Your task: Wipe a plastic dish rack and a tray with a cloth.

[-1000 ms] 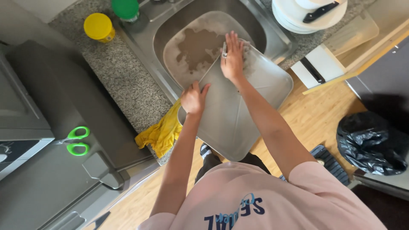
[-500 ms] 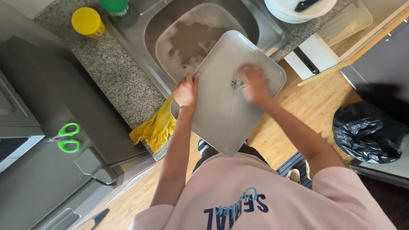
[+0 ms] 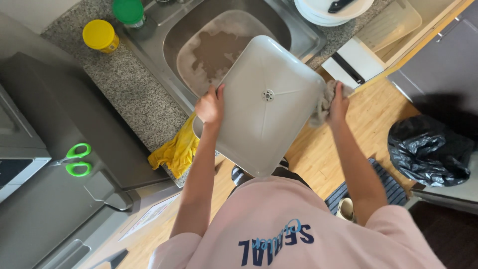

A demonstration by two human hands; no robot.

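Note:
A large square grey metal pan lid (image 3: 259, 109) with rounded corners and a small centre screw is held above the sink's front edge. My left hand (image 3: 210, 105) grips its left rim. At the lid's right rim my right hand (image 3: 337, 103) is shut on a grey scrubbing cloth (image 3: 321, 104), which is pressed against the edge. Below the lid, the steel sink (image 3: 169, 30) holds murky brown soapy water (image 3: 214, 50).
A yellow cloth (image 3: 177, 149) hangs over the speckled counter's front edge. A yellow-lidded jar (image 3: 100, 36) and a green-lidded container (image 3: 128, 11) stand behind the sink. Green-handled scissors (image 3: 74, 159) lie at left. White plates (image 3: 328, 12) are stacked at right; a black rubbish bag (image 3: 430, 152) sits on the wooden floor.
My right hand with the cloth slid from the lid's middle out to its right rim. The lid was tilted and lifted a little; my left hand kept its grip.

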